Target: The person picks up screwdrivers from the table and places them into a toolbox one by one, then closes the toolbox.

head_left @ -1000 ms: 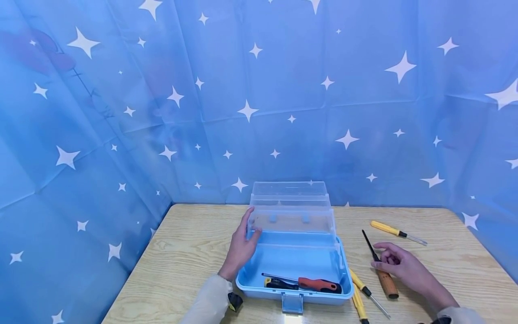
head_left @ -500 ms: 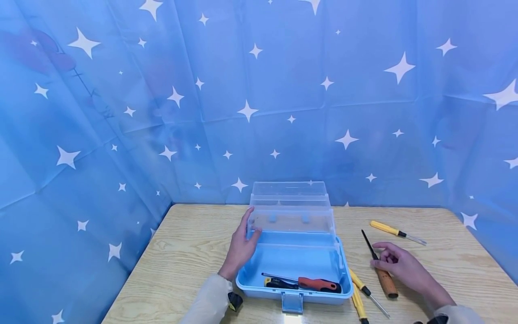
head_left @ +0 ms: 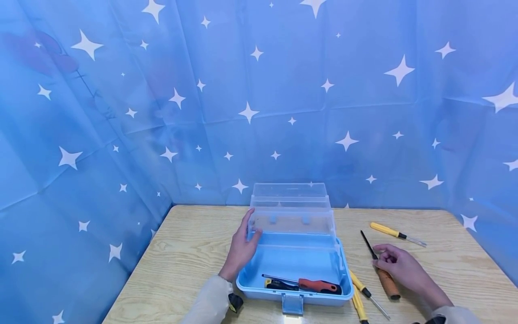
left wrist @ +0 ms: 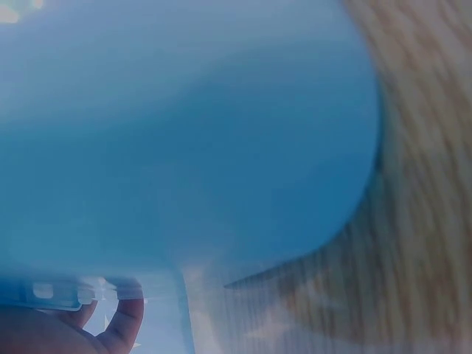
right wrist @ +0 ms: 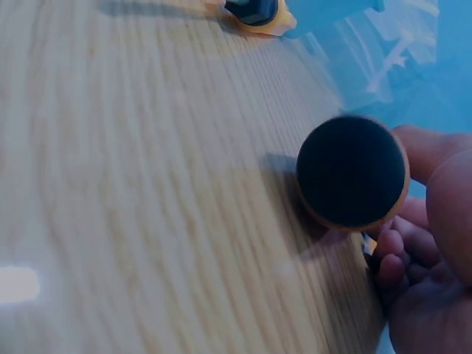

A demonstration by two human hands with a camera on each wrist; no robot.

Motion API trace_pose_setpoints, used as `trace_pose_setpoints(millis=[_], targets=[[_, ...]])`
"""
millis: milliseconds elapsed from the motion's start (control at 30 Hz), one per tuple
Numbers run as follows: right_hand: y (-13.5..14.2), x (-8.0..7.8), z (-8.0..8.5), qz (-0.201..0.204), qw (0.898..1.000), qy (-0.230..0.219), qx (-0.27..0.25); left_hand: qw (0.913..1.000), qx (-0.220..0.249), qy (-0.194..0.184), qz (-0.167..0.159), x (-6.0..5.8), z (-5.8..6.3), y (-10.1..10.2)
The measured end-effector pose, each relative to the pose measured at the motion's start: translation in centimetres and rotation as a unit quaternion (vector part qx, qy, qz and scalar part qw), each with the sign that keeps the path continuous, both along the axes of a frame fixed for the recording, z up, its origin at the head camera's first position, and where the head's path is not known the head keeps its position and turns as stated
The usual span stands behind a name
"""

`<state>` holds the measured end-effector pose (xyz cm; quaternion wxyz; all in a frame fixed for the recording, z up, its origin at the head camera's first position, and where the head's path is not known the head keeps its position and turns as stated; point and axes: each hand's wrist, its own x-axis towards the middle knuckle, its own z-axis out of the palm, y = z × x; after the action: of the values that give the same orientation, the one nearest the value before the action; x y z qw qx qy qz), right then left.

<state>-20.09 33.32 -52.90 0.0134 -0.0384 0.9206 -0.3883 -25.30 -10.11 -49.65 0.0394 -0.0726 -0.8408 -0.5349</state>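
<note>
A light-blue toolbox (head_left: pixel 297 261) stands on the table with its clear lid (head_left: pixel 291 220) raised. My left hand (head_left: pixel 241 246) grips the left side of that lid, thumb in front. Inside the box lie a red-handled screwdriver (head_left: pixel 319 286) and a black-and-yellow tool handle (head_left: pixel 281 285). To the right of the box, my right hand (head_left: pixel 404 267) pinches a screwdriver (head_left: pixel 387 283) with a wooden handle and dark shaft between thumb and forefinger. Its round handle end (right wrist: pixel 352 173) faces the camera in the right wrist view.
Two yellow-handled screwdrivers (head_left: pixel 366 291) (head_left: pixel 358 305) lie against the box's front right corner. Another yellow-handled screwdriver (head_left: pixel 384 229) is farther back on the right. A blue latch (head_left: pixel 292 304) hangs down at the box front. Behind the wooden table (head_left: pixel 174 261) hangs a starry blue curtain (head_left: pixel 202 112).
The wooden handle's end has swung very slightly to the right under my right hand. My left hand keeps its place on the lid.
</note>
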Motion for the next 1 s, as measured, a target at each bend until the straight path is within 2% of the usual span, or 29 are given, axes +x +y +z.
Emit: trace_pose_setpoints(millis=[433,1000], targets=[[0.14,0.03,0.36,0.005,1.000,-0.016,-0.010,1.0000,0.002,-0.003,0.004,-0.02,-0.15,0.09],[0.27,0.42,0.75,-0.017,1.000,-0.011,-0.017,1.0000,0.003,-0.002,0.006,-0.02,-0.30,0.13]])
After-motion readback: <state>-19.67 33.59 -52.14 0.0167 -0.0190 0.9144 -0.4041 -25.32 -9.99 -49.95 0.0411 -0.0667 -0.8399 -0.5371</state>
